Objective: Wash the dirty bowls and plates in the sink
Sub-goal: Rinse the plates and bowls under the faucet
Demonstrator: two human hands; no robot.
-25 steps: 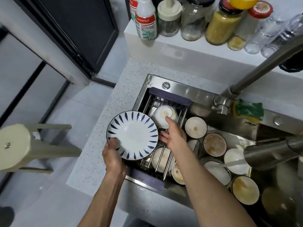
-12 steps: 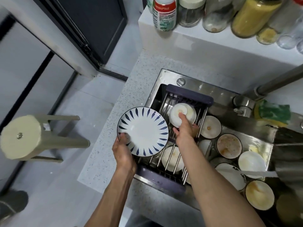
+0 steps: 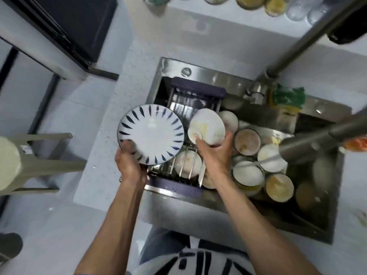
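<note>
Holding a white plate with dark blue dashes round its rim, the left hand has its grip on the plate's lower-left edge, thumb on the face and fingers curled behind. The plate hangs face-up above the left edge of the sink, partly over the speckled counter. At three o'clock from the plate, almost touching it, the right hand holds a small white bowl smeared with yellowish residue; the grip wraps the bowl from below, and the bowl is tilted so its inside faces up and toward the camera.

Under both hands a wire drying rack with dark purple end bars spans the left part of the sink, and a white dish shows through its bars. At three to four o'clock from the right hand, the sink basin holds a cluster of dirty bowls, some brown-stained, some white, packed rim to rim. A steel faucet reaches in from the right over them, blurred. At one o'clock from the bowl, a green and yellow sponge sits on the sink's back ledge. A pale stool stands on the floor at nine o'clock.
</note>
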